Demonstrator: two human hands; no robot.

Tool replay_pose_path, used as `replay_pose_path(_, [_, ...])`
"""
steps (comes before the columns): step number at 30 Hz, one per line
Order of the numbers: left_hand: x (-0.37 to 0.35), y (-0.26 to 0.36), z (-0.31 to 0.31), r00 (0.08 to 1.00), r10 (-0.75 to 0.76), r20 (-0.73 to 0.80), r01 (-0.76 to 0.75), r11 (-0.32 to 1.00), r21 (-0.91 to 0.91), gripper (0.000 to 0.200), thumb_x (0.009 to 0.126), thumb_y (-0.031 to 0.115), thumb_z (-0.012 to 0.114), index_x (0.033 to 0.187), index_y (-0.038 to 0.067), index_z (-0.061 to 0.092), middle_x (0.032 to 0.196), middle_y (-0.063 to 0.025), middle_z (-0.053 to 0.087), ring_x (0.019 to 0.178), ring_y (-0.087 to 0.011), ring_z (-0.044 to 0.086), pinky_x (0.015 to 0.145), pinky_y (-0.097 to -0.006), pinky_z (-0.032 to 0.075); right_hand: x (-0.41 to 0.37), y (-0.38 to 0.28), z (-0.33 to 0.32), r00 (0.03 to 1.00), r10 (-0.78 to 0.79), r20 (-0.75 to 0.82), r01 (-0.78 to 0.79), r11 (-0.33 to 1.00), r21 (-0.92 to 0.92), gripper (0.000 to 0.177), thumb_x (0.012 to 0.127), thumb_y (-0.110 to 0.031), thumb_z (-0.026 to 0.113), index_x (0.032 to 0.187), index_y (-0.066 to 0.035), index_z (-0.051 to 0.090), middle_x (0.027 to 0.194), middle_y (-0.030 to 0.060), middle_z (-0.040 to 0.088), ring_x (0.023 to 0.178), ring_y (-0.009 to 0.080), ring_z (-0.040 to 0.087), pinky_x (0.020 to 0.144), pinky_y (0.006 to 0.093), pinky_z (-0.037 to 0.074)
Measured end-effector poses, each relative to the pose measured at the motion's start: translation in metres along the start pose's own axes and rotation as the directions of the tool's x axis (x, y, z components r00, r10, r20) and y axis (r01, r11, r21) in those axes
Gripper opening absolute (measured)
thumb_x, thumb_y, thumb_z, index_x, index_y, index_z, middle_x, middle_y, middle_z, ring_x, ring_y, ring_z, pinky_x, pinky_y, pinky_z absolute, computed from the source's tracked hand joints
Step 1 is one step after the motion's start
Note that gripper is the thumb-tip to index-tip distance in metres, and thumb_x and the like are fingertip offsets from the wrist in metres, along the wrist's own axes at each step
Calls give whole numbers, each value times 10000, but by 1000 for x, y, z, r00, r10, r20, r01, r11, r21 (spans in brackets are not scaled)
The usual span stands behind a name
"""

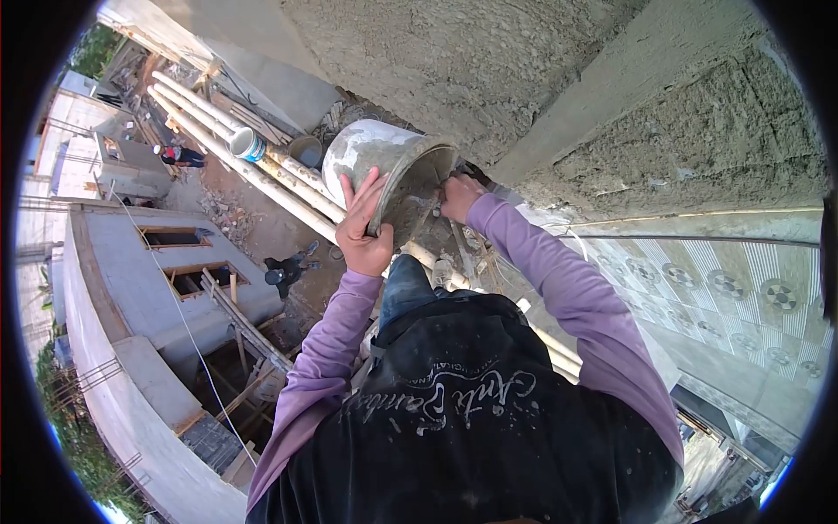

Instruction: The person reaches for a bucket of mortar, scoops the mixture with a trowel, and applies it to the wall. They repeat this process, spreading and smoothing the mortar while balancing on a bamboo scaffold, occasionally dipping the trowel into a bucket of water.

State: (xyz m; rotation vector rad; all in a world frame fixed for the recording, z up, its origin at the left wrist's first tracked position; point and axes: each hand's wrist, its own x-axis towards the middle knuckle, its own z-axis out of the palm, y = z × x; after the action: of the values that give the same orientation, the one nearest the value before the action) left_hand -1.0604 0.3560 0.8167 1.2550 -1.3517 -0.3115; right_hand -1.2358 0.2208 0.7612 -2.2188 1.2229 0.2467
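Note:
A white bucket [371, 144] smeared with cement lies tipped, its mouth toward me. My left hand [365, 223] grips the bucket's rim on the left, fingers spread along its outer side. At the right of the mouth, my right hand [461, 197] is closed round something small that I cannot make out. Grey residue coats the inside of the bucket. Just above my hands is a wall with rough wet-looking plaster [454, 65].
Long pale poles [288, 188] run diagonally beneath me, with a small paint bucket [248, 144] and another bucket [306, 151] by them. Two people [179, 156], [288, 269] are far below on the ground. A patterned tile wall [724, 284] stands at right.

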Motion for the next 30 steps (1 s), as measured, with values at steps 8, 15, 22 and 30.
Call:
replay_pose_path(8, [5,-4,-27,993,-56,105,77,975,-208,688,576,-65,491,1247,-35,639,1305,-166,631,1347,-305,495,1229,-543,82,2,12,43,944,-323,-67,327,896,301,257,937,-205,565,987,10,695,1008,233,683,1047,417,617,891,451,495])
replay_pose_path(15, [-25,-34,-8,888,-427,-169,317,836,-447,744,571,-104,476,1300,-29,607,1406,-149,562,1421,-257,384,1234,-419,73,-58,-43,66,950,-227,-212,301,846,441,231,954,-184,524,945,-1,665,955,207,680,1030,404,615,877,495,472])
replay_pose_path(22, [-60,-51,4,584,-774,-244,378,526,-762,648,652,-143,479,1279,-41,607,1041,-51,689,824,-106,625,634,-202,467,-49,-16,36,995,-96,-1,94,973,212,235,919,-245,582,948,-13,608,869,182,669,902,405,649,782,492,491])
replay_pose_path(30, [-90,-95,-12,301,-912,-278,255,357,-899,613,675,-156,441,1247,-20,614,977,-53,692,721,-106,596,617,-213,462,-23,-53,-3,964,-262,46,266,945,-192,324,889,-314,647,1027,-29,580,949,178,596,899,406,637,805,499,513])
